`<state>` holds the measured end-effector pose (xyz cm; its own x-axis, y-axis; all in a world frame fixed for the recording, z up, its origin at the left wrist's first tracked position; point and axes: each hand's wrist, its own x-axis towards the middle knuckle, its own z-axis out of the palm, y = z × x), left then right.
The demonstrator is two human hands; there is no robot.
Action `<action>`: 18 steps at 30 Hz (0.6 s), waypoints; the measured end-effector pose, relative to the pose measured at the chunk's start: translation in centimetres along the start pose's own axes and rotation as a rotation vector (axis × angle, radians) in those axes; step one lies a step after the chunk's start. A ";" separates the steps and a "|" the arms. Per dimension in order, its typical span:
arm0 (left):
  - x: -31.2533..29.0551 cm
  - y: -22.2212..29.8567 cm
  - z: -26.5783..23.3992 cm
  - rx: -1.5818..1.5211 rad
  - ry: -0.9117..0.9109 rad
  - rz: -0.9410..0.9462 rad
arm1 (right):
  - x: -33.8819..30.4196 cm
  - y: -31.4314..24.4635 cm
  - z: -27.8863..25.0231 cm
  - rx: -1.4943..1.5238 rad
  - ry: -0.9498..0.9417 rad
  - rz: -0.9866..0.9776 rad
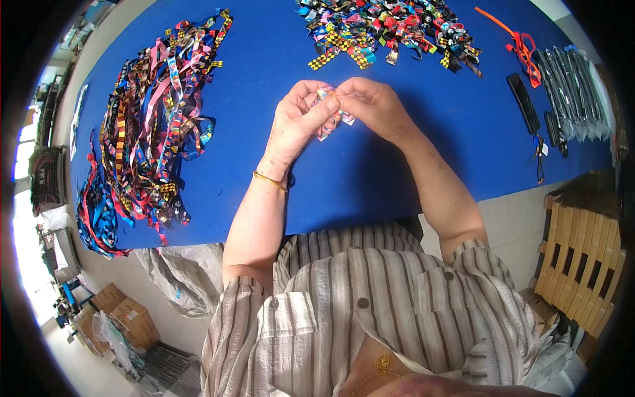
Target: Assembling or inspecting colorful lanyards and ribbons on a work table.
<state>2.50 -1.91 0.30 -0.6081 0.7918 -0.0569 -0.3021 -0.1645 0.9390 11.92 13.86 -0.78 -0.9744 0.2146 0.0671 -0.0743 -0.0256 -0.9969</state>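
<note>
Above the blue table [245,178], my left hand [294,122] and my right hand [378,111] meet in front of me. Both are closed, thumbs and fingertips pinching a pink-and-white patterned ribbon strap [323,134], short and folded. Most of the strap is covered by my fingers, so I cannot tell how its ends lie. Long printed lanyard straps [149,112] lie in a tangled heap to the left. Beyond my hands is a pile of short folded straps [390,33] in many colours, some yellow-and-black checked.
On the right lie orange-handled scissors [526,56], a long black case [522,102], a small bunch of keys [540,155] and dark plastic-wrapped packs [575,92]. Slatted brown stacks [582,258] stand on the floor at right. Cardboard boxes [132,323] and a plastic sack [185,278] are at lower left.
</note>
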 end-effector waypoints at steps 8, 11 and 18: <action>0.4 -0.3 -1.4 -0.117 0.019 0.052 | 0.1 -0.8 0.0 0.011 0.036 -0.022; 0.2 -0.2 -1.1 -0.132 0.014 0.066 | -0.1 -0.9 -0.2 0.003 0.057 0.066; -0.4 0.0 0.3 0.028 -0.048 0.015 | 0.1 -1.4 0.0 -0.049 0.011 0.195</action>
<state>3.01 -2.07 0.45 -0.5764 0.8167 -0.0269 -0.2718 -0.1606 0.9489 11.92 13.93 0.66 -0.9669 0.2209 -0.1273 0.1261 -0.0198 -0.9918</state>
